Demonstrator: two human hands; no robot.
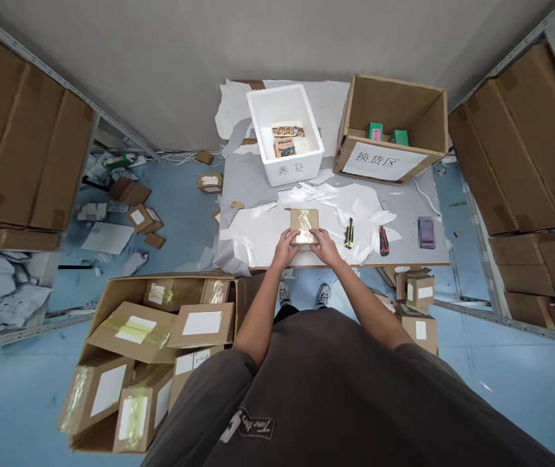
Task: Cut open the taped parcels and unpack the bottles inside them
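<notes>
A small brown cardboard box (305, 222) with shiny tape across its top rests near the front edge of the table (277, 170). My left hand (284, 248) grips its lower left corner, and my right hand (325, 246) grips its lower right corner. To the right of my right hand lie a yellow and black cutter (349, 233) and a red and black cutter (383, 240). Farther right is a purple flat item (426, 233). Torn white paper (360, 211) is scattered around the box.
At the table's back stand a white foam box (291, 170) with small packs and an open carton (433, 139) holding green boxes. A large carton (80, 344) full of parcels is at lower left. Shelves with cartons (520, 149) flank both sides. More parcels (421, 331) lie below the table's right.
</notes>
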